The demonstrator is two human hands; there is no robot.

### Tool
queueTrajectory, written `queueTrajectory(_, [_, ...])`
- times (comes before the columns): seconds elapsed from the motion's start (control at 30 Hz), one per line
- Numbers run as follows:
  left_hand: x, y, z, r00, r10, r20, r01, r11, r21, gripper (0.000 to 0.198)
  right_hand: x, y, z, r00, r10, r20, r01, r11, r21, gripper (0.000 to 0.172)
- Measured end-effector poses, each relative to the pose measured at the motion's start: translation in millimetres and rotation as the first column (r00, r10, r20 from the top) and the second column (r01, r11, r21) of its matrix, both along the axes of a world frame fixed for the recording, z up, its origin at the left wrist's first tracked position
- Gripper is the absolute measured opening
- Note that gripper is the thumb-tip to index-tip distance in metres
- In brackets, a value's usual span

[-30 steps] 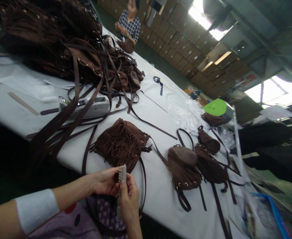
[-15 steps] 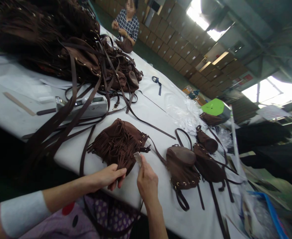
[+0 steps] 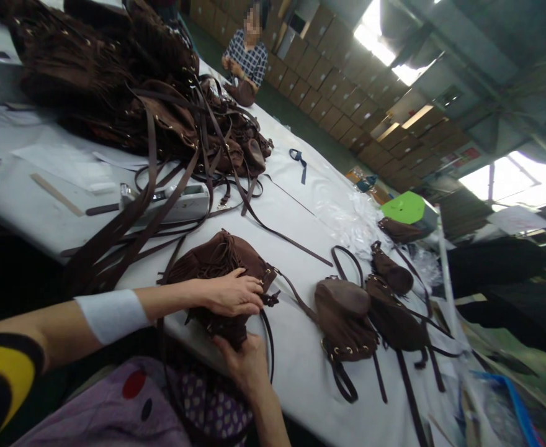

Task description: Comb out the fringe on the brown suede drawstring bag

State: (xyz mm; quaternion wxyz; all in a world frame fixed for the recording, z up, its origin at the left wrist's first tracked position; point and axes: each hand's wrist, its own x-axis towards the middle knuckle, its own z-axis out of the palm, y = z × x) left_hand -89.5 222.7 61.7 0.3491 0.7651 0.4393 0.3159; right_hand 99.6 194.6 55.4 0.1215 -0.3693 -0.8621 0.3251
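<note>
A brown fringed handbag [image 3: 208,257] lies on the white table edge in front of me, its fringe bunched on top. Across its near side rests my left hand [image 3: 236,293], palm down with fingers stretched out toward the eyelets and tasselled cord [image 3: 270,298]. Below it, my right hand [image 3: 245,354] grips the bag's lower edge, thumb over the dark leather; some of its fingers are hidden. The small comb-like tool seen earlier is not clearly visible. A thin strap [image 3: 296,297] runs from the bag toward the other bags on the right.
A large heap of brown bags [image 3: 128,81] fills the far left, straps trailing over a grey-white dispenser [image 3: 175,202]. Several finished-looking bags [image 3: 347,316] lie right. A person [image 3: 247,56] in a checked shirt works across the table [image 3: 296,217]. Plastic wrap [image 3: 347,217] lies behind.
My left hand has moved from the bag's lower edge up onto its top and flattened. My right hand has dropped from beside the cord to the lower edge, and the comb-like tool has gone from sight.
</note>
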Motion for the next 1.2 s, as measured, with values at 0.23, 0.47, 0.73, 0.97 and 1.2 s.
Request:
queueTrajectory(0.23, [14, 13, -61.1, 0.974, 0.039, -0.224, -0.008, 0.99, 0.139, 0.027, 1, -44, 11.4, 0.996, -0.036, -0.081, 0.008, 0.945, -0.326, 0.024])
queueTrajectory(0.47, [12, 22, -49.2, 0.981, 0.068, -0.179, -0.048, 0.993, 0.112, 0.023, 16, -53, 15.4, 0.976, -0.17, -0.134, 0.117, 0.934, -0.337, 0.036])
queueTrajectory(0.73, [17, -29, -1.1, 0.934, 0.093, 0.345, -0.035, 0.985, -0.17, 0.037, 24, -46, 19.8, 0.927, -0.289, -0.239, 0.172, 0.895, -0.412, 0.039])
queueTrajectory(0.97, [30, -30, -21.3, 0.909, 0.134, 0.394, -0.034, 0.968, -0.25, 0.041, 13, -40, 19.1, 0.951, -0.249, -0.181, 0.173, 0.918, -0.357, 0.042])
queueTrajectory(1.2, [31, 1, -45.5, 0.847, 0.341, 0.408, -0.249, 0.933, -0.261, 0.047, 66, -88, -15.9, 0.958, -0.28, -0.057, 0.246, 0.909, -0.335, 0.045])
